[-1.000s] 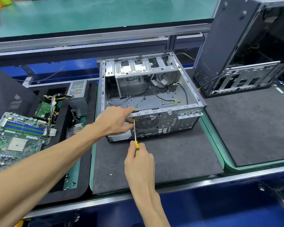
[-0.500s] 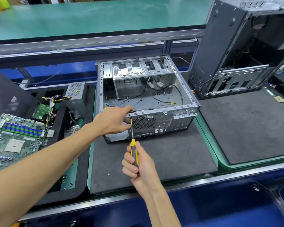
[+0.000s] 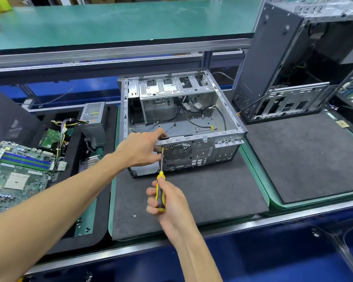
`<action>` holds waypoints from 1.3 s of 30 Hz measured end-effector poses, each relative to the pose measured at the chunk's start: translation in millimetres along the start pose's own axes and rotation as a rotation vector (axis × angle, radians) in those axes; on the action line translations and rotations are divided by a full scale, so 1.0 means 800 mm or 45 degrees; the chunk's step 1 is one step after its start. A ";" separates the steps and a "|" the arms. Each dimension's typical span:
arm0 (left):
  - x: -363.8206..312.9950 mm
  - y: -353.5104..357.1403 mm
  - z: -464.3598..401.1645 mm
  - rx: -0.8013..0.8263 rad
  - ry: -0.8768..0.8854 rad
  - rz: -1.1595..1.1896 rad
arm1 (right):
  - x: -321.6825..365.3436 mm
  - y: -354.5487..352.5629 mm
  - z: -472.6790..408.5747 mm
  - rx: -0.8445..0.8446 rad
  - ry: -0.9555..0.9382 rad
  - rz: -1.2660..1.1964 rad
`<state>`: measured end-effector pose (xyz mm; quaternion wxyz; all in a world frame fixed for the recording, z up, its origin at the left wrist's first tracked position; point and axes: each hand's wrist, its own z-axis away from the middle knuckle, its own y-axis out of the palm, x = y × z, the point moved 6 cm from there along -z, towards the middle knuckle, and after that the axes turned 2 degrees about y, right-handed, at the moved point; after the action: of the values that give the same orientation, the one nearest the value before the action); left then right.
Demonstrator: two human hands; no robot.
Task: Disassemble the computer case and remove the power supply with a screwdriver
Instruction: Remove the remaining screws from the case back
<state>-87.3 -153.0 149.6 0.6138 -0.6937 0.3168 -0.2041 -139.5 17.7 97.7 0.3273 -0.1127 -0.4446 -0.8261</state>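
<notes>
An open grey computer case [image 3: 228, 110] lies on its side on a dark foam mat [image 3: 202, 190], rear panel with fan grille [image 3: 177, 151] facing me. My left hand [image 3: 141, 149] grips the top edge of the rear panel at its left end, fingers curled over the rim. My right hand [image 3: 167, 200] holds a yellow-and-black screwdriver [image 3: 160, 192] by the handle. Its shaft points up, the tip at a spot on the rear panel just left of the fan grille. A grey power supply [image 3: 94, 121] with its cable bundle sits outside the case, at the left.
A green motherboard [image 3: 18, 169] lies at the far left on a black tray. Another black case [image 3: 283, 64] stands open at the back right, with a second foam mat [image 3: 306, 159] in front of it. A green shelf [image 3: 120, 21] runs overhead at the back.
The view has shifted slightly. My right hand slid lower on the screwdriver handle, showing more of its yellow. My left hand keeps its hold on the panel edge.
</notes>
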 end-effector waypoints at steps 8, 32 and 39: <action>0.003 0.002 0.000 0.016 -0.005 -0.048 | 0.031 -0.018 0.018 -0.427 -0.565 0.982; -0.002 -0.001 0.002 -0.010 0.011 -0.007 | -0.007 -0.008 -0.008 0.064 0.069 -0.055; 0.000 -0.001 0.003 -0.015 -0.008 -0.002 | -0.008 -0.008 -0.006 0.105 0.055 -0.069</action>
<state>-85.6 -151.4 150.2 0.6104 -0.6983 0.3155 -0.2007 -137.8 19.3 87.8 0.3187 -0.0691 -0.4739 -0.8180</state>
